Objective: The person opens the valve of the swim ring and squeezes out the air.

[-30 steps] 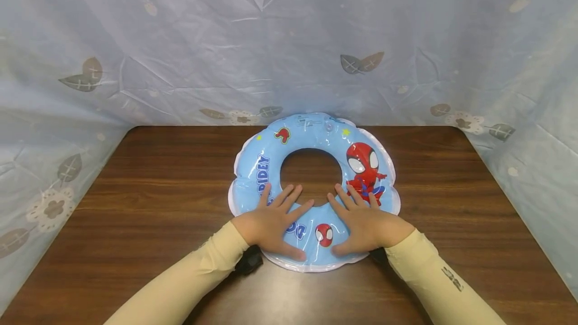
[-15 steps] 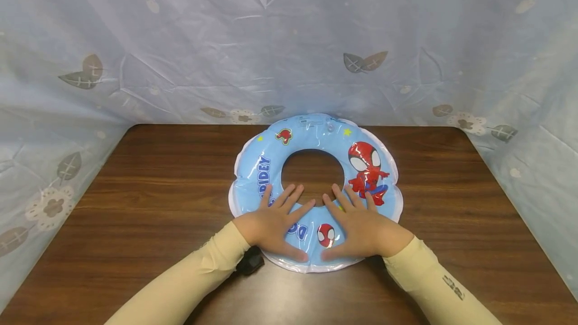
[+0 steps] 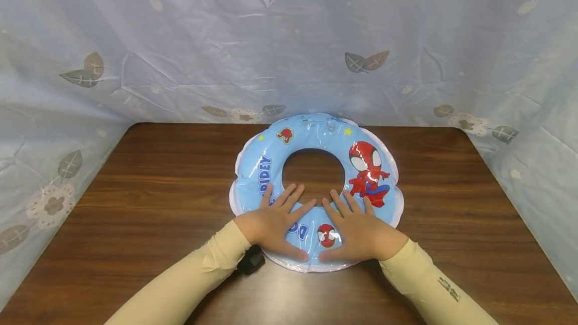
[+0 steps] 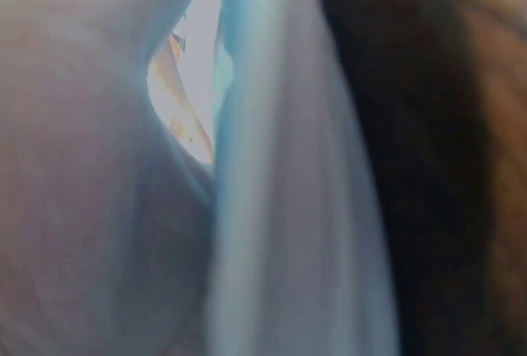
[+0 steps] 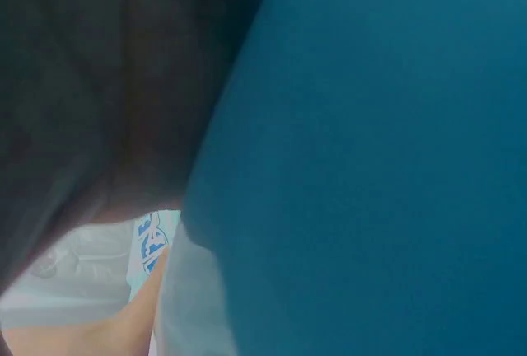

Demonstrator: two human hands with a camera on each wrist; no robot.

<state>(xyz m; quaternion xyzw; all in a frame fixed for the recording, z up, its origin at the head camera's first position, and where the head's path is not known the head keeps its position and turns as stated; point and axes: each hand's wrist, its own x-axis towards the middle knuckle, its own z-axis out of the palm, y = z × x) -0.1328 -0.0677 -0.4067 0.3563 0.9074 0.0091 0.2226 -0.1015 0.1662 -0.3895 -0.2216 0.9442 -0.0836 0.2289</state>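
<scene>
A light blue inflatable swim ring (image 3: 307,137) lies flat on the table, printed with a red cartoon figure, stars and blue lettering. Across its near side, my left hand (image 3: 276,227) rests with fingers spread, the fingertips by the inner hole. Mirroring it on the near right part, my right hand (image 3: 361,229) lies on the ring, fingers spread too. The thumbs point at each other along the near rim. In the left wrist view the ring's pale edge (image 4: 296,208) runs close beside the hand; in the right wrist view its blue surface (image 5: 370,158) takes up most of the picture.
The brown wooden table (image 3: 158,189) extends around the ring on both sides. A pale blue curtain (image 3: 289,39) with leaf and flower prints hangs behind and along the sides. A small black device (image 3: 251,260) sits under the left wrist.
My right hand has slid left along the ring's near side, closer to the left hand. The ring shifts very slightly right; the left hand stays almost still.
</scene>
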